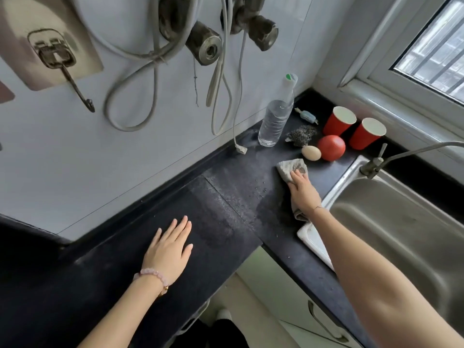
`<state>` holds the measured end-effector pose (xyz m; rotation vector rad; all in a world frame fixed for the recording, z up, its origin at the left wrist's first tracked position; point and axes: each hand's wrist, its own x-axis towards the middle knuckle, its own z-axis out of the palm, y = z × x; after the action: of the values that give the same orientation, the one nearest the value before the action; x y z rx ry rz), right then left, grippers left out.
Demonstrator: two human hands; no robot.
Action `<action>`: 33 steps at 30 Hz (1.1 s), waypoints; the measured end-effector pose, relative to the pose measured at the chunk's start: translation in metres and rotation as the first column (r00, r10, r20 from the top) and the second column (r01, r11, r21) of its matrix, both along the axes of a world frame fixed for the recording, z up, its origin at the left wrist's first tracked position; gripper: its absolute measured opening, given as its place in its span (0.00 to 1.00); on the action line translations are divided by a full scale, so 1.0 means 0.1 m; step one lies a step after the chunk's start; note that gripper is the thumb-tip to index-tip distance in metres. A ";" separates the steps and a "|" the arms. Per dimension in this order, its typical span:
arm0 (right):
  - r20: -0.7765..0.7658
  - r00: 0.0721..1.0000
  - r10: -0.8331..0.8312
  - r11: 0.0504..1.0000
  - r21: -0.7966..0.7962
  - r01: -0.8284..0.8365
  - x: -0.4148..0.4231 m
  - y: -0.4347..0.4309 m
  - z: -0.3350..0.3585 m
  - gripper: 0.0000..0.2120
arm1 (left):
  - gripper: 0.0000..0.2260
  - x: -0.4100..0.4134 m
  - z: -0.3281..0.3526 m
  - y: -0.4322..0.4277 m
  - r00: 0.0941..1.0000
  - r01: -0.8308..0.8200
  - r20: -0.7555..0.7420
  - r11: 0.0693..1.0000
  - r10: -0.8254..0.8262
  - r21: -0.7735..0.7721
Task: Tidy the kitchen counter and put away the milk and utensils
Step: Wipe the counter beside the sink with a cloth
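My right hand (302,190) presses a grey cloth (291,167) flat on the dark counter (226,217), just left of the sink. The cloth pokes out past my fingertips and behind my wrist. My left hand (169,249) lies palm down on the counter with fingers apart, holding nothing. Beyond the cloth sit an egg (311,153), a tomato (331,147), a steel scourer (301,135) and two red paper cups (339,121) (367,133). A clear water bottle (276,119) stands near the wall. A wet streak darkens the counter beside my right hand.
A steel sink (391,222) with a tap (374,164) lies on the right, a white board (313,241) at its near corner. Hoses and valves (206,43) hang on the wall above, along with a hook (75,84). A window (437,46) is at top right. A small blue item (308,116) lies behind the scourer.
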<state>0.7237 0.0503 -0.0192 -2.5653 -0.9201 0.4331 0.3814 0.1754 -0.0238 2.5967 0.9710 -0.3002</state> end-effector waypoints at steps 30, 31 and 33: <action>0.130 0.931 0.340 0.930 0.098 -0.353 -1.51 -0.06 -0.19 0.19 | 0.23 -0.03 0.00 0.05 1.000 0.030 0.006 0.999 -0.030 0.023; 0.124 0.938 0.325 0.937 0.092 -0.337 -1.50 -0.22 -0.18 0.19 | 0.23 -0.03 0.00 0.05 0.999 0.034 0.003 0.999 -0.034 0.022; 0.128 0.949 0.289 0.951 0.074 -0.299 -1.49 -0.56 -0.16 0.19 | 0.23 -0.03 0.00 0.04 1.000 0.030 0.001 0.999 -0.030 0.020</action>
<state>0.5747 -0.0054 -0.0352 -2.3959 -1.3425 0.3163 0.3781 0.1790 -0.0234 2.6311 0.9403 -0.2979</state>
